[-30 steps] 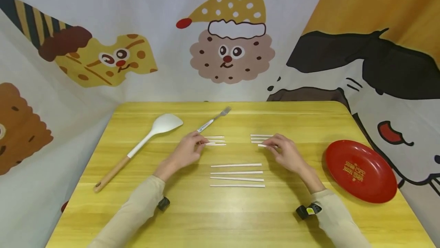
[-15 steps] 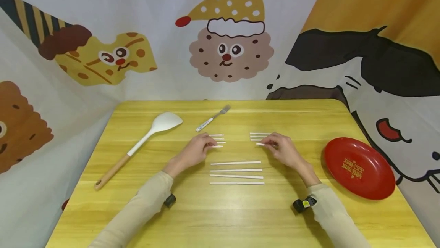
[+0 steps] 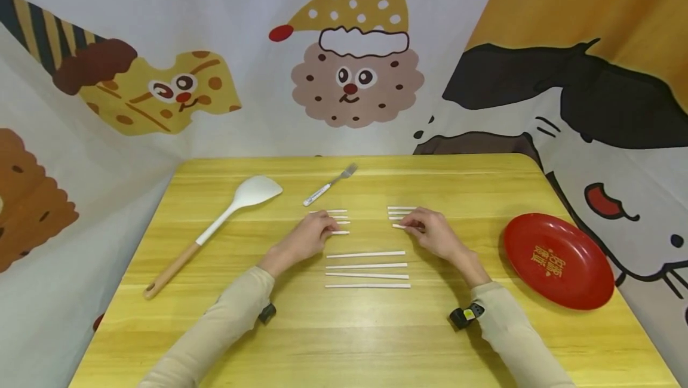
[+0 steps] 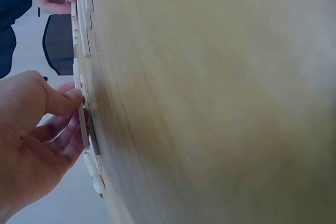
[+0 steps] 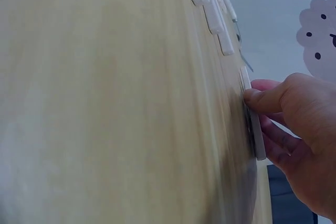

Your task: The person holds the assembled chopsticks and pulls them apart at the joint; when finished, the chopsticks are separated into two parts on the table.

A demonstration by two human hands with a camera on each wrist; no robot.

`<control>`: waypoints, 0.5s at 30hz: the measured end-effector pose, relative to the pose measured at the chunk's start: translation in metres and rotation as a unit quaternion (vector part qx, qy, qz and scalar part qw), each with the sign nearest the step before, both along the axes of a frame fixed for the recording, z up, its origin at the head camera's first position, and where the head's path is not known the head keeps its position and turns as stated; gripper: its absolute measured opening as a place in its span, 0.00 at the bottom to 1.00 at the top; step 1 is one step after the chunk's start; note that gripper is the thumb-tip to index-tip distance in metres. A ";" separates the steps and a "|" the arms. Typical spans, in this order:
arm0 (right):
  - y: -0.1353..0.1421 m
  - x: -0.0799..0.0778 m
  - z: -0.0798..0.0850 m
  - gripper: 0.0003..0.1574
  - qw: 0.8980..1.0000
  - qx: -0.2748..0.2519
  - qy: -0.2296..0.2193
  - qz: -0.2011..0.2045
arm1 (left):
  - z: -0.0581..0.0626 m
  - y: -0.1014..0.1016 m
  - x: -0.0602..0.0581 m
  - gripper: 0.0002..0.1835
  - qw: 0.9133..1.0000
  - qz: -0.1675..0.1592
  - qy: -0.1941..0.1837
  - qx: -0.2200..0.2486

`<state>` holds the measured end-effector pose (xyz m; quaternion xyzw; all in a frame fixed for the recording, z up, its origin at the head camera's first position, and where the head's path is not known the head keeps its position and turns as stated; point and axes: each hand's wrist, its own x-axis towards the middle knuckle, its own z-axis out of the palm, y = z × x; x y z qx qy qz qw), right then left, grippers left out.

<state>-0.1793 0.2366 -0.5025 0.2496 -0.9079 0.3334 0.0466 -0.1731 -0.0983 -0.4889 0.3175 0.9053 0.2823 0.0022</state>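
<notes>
My left hand (image 3: 303, 239) pinches a short white stick (image 4: 84, 132) between thumb and fingers, close to the yellow table. Its free end points right, toward the middle. Just behind it, several more short white sticks (image 3: 337, 217) lie in a row, partly covered by the hand. Facing it, my right hand (image 3: 438, 236) pinches another short white stick (image 5: 257, 137), whose end points left. Several similar sticks (image 3: 400, 212) lie behind that hand, their right ends hidden. Between the two hands and nearer to me, several longer tapered white sticks like chopsticks (image 3: 367, 266) lie roughly parallel.
A fork (image 3: 329, 185) with a patterned handle lies toward the table's far edge. On the left rests a white-headed spatula (image 3: 220, 224) with a wooden handle. A red oval plate (image 3: 583, 280) stands at the right. Behind the table (image 3: 365, 346) hangs a cartoon-printed cloth (image 3: 258, 95).
My left hand has moved right and a little toward me with its stick, which now lies apart from the row. My right hand and its stick have shifted slightly left.
</notes>
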 end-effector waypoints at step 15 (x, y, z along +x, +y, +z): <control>-0.009 -0.001 0.000 0.15 1.000 0.013 0.010 0.011 | -0.007 0.001 -0.005 0.07 1.000 -0.009 0.018 -0.002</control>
